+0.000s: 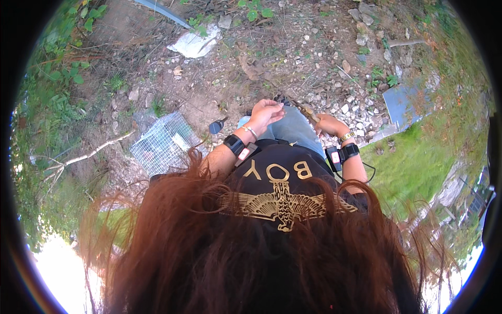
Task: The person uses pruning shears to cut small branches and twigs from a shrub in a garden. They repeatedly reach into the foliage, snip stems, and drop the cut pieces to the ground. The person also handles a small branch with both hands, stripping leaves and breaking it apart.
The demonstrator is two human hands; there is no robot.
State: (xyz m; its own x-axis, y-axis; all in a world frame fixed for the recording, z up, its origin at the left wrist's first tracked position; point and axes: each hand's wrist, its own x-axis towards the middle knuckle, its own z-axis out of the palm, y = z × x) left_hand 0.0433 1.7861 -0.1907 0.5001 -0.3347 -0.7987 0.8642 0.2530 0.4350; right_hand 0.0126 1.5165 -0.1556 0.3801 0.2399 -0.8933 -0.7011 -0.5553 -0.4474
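Observation:
My right hand (330, 125) is closed around the lower end of a narrow, mottled brown stick-like piece (304, 110), which slants up and left over my jeans (296, 125). Just left of it, my left hand (267, 113) is raised with bent fingers, the fingertips close to the stick's far end. Whether anything small sits between those fingers is too unclear to tell. A small dark thing (281, 99) shows by the stick's far end, partly hidden. On the ground left of my left hand lies a dark tool with a round end (216, 126).
A wire mesh cage (166, 143) rests on the ground at left, beside a bare branch (96, 151). A white slab-like piece (198, 41) and a grey-blue strip (166, 12) lie ahead. Loose stones (355, 112) and a grey panel (402, 104) are at right. My long hair covers the lower view.

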